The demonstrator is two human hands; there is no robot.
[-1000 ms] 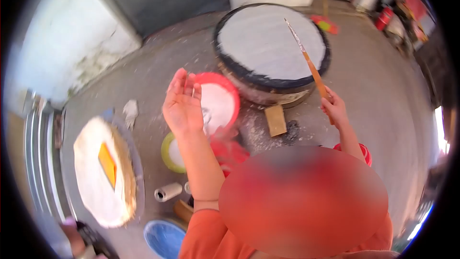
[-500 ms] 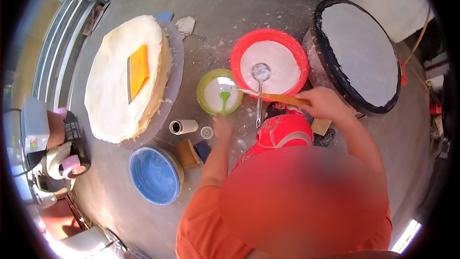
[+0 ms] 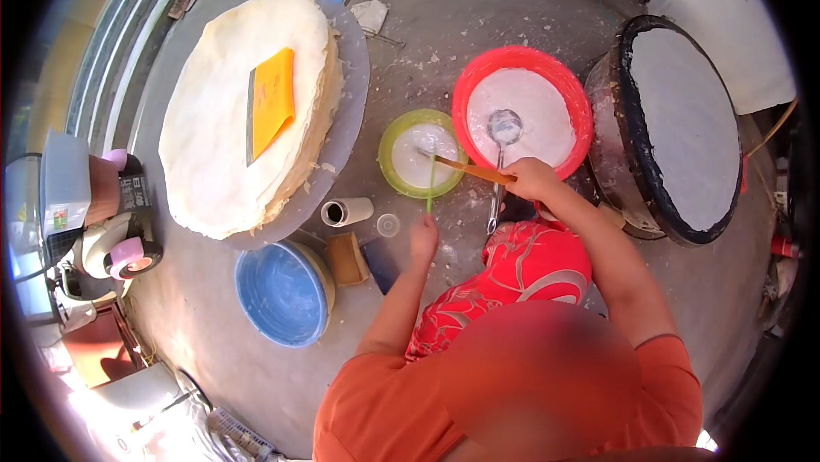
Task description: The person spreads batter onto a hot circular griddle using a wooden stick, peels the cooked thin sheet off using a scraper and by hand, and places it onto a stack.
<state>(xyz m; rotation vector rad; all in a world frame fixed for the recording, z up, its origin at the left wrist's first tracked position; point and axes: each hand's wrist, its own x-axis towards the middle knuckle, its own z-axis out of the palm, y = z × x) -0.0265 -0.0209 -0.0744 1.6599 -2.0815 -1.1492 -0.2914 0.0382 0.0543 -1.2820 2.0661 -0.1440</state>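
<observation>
My left hand (image 3: 424, 237) is closed around the lower end of a slim green spatula (image 3: 431, 189), held upright in view over a yellow-green bowl (image 3: 389, 170) of white batter. In my right hand (image 3: 534, 178) is a flat wooden spatula (image 3: 483, 172), its white-smeared tip over the same bowl. The two tools cross near the bowl's right side; whether they touch I cannot tell. Just beyond my right hand stands a red basin (image 3: 584, 112) of white batter. A metal ladle (image 3: 505, 127) rests in it, its handle hanging over the near rim.
A round griddle (image 3: 683, 133) coated white stands at the right. At the left, a tall stack of thin pale sheets (image 3: 226, 112) carries a yellow scraper (image 3: 273, 103). A blue basin (image 3: 278, 295), a white canister (image 3: 347, 212) and a sponge-like block (image 3: 347, 259) are on the floor.
My left hand has raised the green spatula and turned it edge-on. The wooden spatula's tip has moved further over the bowl, across the green one. The camera view has shifted.
</observation>
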